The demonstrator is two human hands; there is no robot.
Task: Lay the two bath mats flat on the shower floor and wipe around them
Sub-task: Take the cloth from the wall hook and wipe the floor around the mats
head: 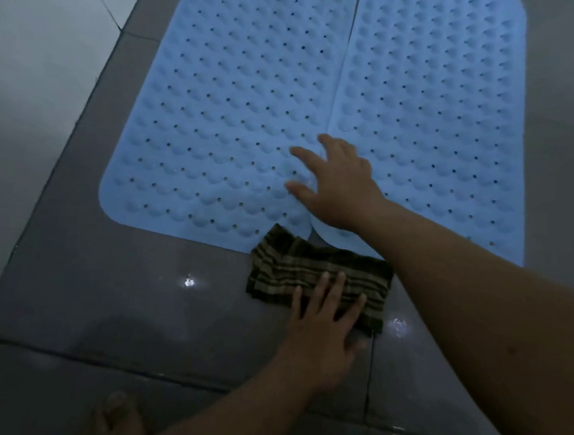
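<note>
nearest, left hand (326, 318) presses flat on striped cloth (318, 280) just near of both blue mats (225, 111), long axis running left-right along their near edges, while open right hand (332, 183) rests across the seam.

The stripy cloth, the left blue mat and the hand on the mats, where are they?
stripy cloth (309, 263): head view, its top folds.
left blue mat (225, 111): head view, its middle.
right hand (339, 183): head view, its back.

both mats (238, 112) cropped at top, toes (117, 416) perhaps, blurred
</note>
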